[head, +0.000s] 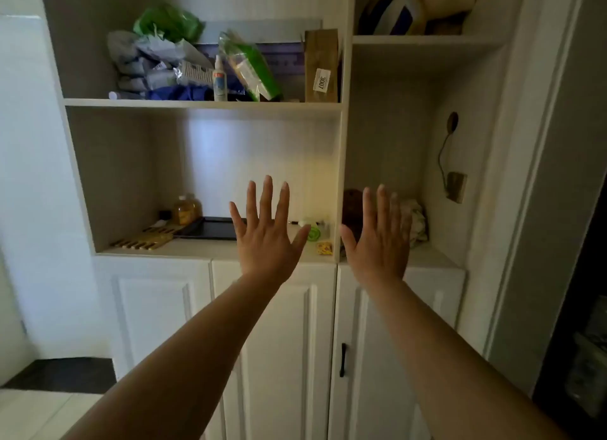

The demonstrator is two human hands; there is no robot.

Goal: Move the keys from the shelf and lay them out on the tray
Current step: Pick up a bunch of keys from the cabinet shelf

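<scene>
Head view
My left hand (266,239): raised in front of the shelf (197,250), back toward me, fingers (267,193) spread wide, holding nothing.
My right hand (377,242): raised beside the left and apart from it, fingers straight and close together, empty too.
Tray (210,231): dark and flat, lying on the shelf toward its back, its right part hidden behind my left hand.
Keys: I cannot make them out; small things lie near the shelf's right edge, too blurred to name.
Amber bottle (185,211): upright at the back of the shelf, just behind the tray's left corner.
Wooden slatted rack (144,239): at the shelf's front left, touching the tray's left edge.
Green round thing (313,233): right of my left thumb, near the shelf's right wall.
Yellow packet (324,248): at the shelf's front right corner.
</scene>
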